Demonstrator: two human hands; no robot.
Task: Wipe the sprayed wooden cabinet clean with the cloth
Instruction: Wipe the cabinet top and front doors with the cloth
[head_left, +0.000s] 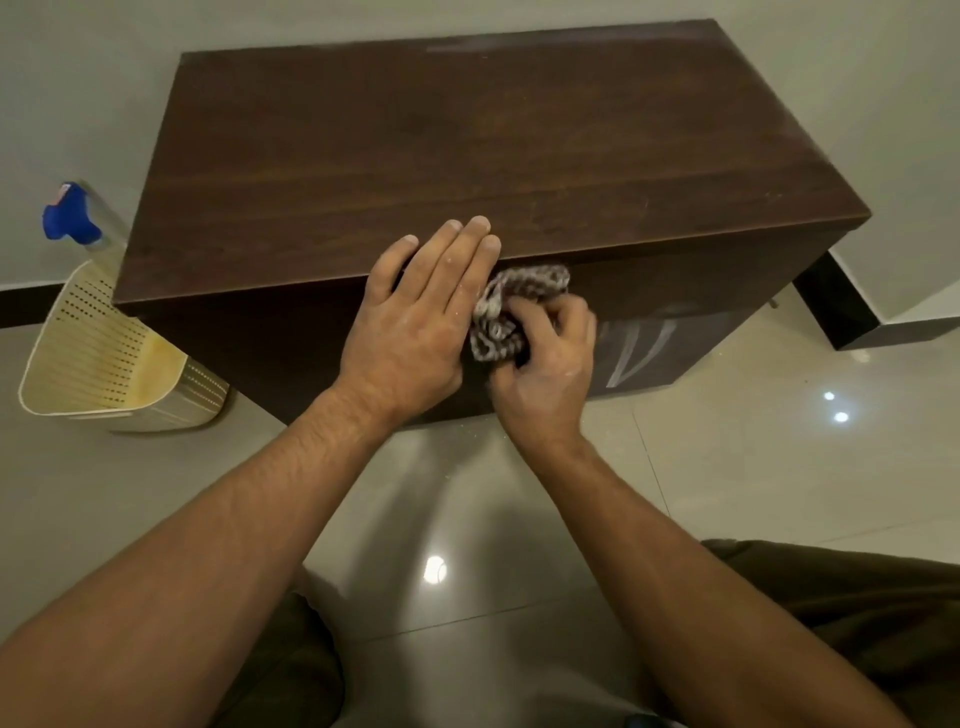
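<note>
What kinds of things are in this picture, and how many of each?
Wooden cabinet: 1
Cloth: 1
Spray bottle: 1
Basket: 1
Hands: 2, the left hand and the right hand
Total: 6

Likely a room in a home: a glossy pale tiled floor (727, 467), plain walls (78, 78) with dark skirting (841, 306) at 3 o'clock, a low wooden cabinet (441, 156) in the centre, and at 9 o'clock a cream perforated basket (52, 374) near a blue-triggered spray bottle (70, 213).
</note>
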